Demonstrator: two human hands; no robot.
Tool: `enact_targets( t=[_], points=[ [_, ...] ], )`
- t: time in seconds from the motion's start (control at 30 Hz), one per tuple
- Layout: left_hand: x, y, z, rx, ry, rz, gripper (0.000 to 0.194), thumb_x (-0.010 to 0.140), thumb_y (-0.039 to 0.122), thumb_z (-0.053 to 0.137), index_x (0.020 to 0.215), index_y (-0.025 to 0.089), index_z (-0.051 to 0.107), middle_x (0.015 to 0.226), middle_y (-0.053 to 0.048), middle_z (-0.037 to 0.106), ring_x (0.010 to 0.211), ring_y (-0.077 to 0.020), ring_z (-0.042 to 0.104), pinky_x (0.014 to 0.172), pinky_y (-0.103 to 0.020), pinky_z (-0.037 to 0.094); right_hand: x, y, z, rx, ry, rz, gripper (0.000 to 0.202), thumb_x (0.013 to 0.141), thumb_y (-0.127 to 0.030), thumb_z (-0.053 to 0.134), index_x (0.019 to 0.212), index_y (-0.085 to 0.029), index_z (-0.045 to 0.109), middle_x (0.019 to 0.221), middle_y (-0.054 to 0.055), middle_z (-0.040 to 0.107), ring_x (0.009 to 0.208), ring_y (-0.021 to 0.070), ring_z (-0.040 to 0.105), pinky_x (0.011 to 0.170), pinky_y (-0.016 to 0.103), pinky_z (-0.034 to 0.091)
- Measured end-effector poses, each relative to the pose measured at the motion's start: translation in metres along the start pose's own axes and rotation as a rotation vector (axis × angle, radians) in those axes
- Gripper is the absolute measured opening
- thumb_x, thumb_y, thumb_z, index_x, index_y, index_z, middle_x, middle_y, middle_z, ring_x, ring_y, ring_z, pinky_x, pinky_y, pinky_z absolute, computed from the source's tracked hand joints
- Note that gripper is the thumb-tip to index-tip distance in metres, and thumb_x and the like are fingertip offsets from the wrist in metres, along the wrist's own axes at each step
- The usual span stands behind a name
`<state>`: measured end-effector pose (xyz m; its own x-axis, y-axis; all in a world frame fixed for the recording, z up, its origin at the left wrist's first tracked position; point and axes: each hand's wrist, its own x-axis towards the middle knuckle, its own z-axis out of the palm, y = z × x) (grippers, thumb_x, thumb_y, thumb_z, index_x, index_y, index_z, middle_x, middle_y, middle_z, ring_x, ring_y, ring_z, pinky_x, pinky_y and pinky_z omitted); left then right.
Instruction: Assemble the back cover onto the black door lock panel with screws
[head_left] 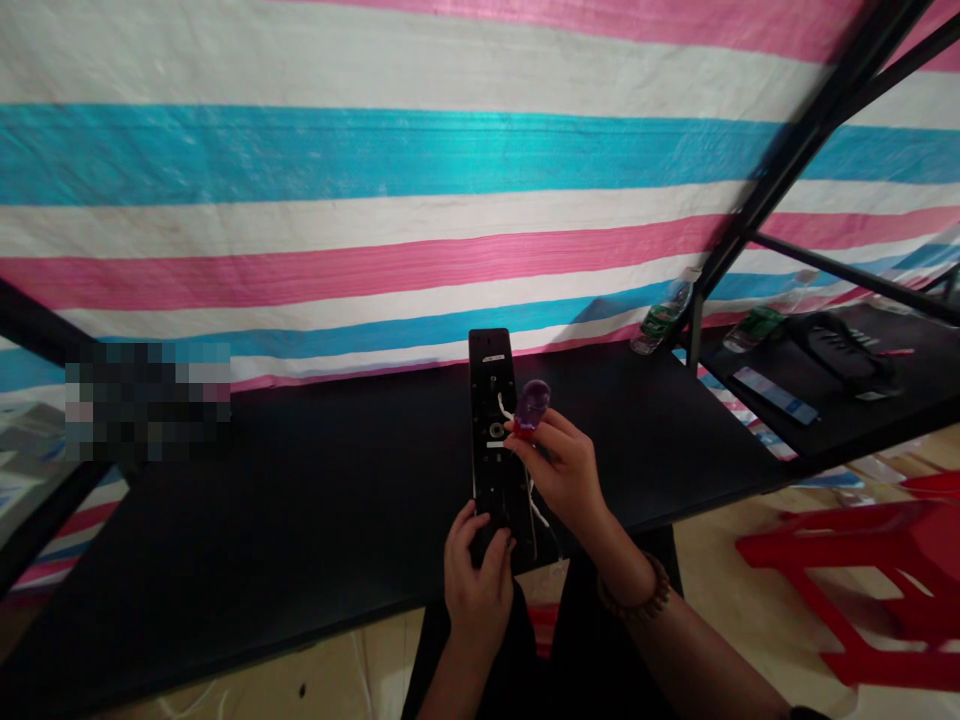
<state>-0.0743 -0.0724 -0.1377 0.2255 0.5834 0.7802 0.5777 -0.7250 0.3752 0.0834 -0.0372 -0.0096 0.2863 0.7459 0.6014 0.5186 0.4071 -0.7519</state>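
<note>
A long, narrow black panel with small holes, round fittings and white labels lies lengthwise on the black table, its near end by the front edge. My left hand is closed on that near end, thumb and fingers at its sides. Over the panel's middle, my right hand pinches a stubby tool with a translucent purple rounded handle and a red part below. Its tip is hidden by my fingers. A white cord comes off the panel beside the tool, and more of it runs down along the panel's right edge.
The black table meets a striped plastic sheet at the back. A plastic bottle leans at the back right by a black metal frame. Beyond it lie another bottle and a phone-like slab. A red stool stands at right.
</note>
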Motion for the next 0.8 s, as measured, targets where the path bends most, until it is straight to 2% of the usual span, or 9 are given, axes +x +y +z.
enact_targets(
  t=[0.1, 0.3, 0.47, 0.63, 0.8],
  points=[
    [-0.0048, -0.0014, 0.0000, 0.014, -0.016, -0.007, 0.017, 0.092, 0.009, 0.060, 0.102, 0.019, 0.068, 0.123, -0.013, 0.057, 0.127, -0.0300, 0.060, 0.091, -0.041, 0.060, 0.0007, -0.0002, 0.0005, 0.022, 0.002, 0.029, 0.009, 0.094, -0.024, 0.066, 0.091, -0.021, 0.074, 0.084, 0.005, 0.071, 0.073, 0.0158, 0.067, 0.067, 0.027, 0.055],
    [-0.0070, -0.0009, 0.0001, -0.010, -0.019, -0.079, 0.019, 0.092, 0.009, 0.060, 0.104, 0.020, 0.069, 0.132, -0.013, 0.051, 0.130, -0.0295, 0.060, 0.096, -0.044, 0.060, 0.0004, 0.0025, -0.0041, 0.012, -0.064, 0.018, 0.019, 0.100, -0.022, 0.051, 0.103, -0.021, 0.070, 0.098, 0.009, 0.076, 0.091, 0.0199, 0.073, 0.077, 0.031, 0.058],
    [-0.0048, -0.0003, -0.0007, -0.036, -0.037, -0.114, 0.017, 0.093, 0.012, 0.060, 0.103, 0.020, 0.071, 0.140, -0.014, 0.048, 0.133, -0.0305, 0.056, 0.096, -0.045, 0.060, -0.0031, 0.0021, -0.0048, 0.015, -0.042, 0.008, 0.019, 0.100, -0.022, 0.051, 0.107, -0.020, 0.068, 0.097, 0.009, 0.075, 0.088, 0.0192, 0.073, 0.076, 0.031, 0.059],
    [-0.0042, -0.0008, -0.0017, -0.031, -0.053, -0.101, 0.018, 0.093, 0.012, 0.060, 0.103, 0.021, 0.071, 0.141, -0.014, 0.048, 0.131, -0.0296, 0.057, 0.097, -0.046, 0.060, -0.0051, 0.0039, -0.0055, 0.085, 0.035, 0.039, 0.020, 0.101, -0.021, 0.049, 0.112, -0.022, 0.066, 0.094, 0.007, 0.074, 0.082, 0.0173, 0.072, 0.075, 0.031, 0.059],
    [-0.0023, 0.0012, -0.0016, -0.026, -0.055, -0.111, 0.016, 0.093, 0.013, 0.059, 0.102, 0.020, 0.070, 0.137, -0.015, 0.051, 0.129, -0.0301, 0.058, 0.095, -0.047, 0.060, -0.0076, 0.0083, -0.0063, 0.102, 0.014, 0.055, 0.020, 0.101, -0.023, 0.050, 0.113, -0.022, 0.066, 0.096, 0.008, 0.073, 0.087, 0.0184, 0.072, 0.076, 0.032, 0.059]
  ],
)
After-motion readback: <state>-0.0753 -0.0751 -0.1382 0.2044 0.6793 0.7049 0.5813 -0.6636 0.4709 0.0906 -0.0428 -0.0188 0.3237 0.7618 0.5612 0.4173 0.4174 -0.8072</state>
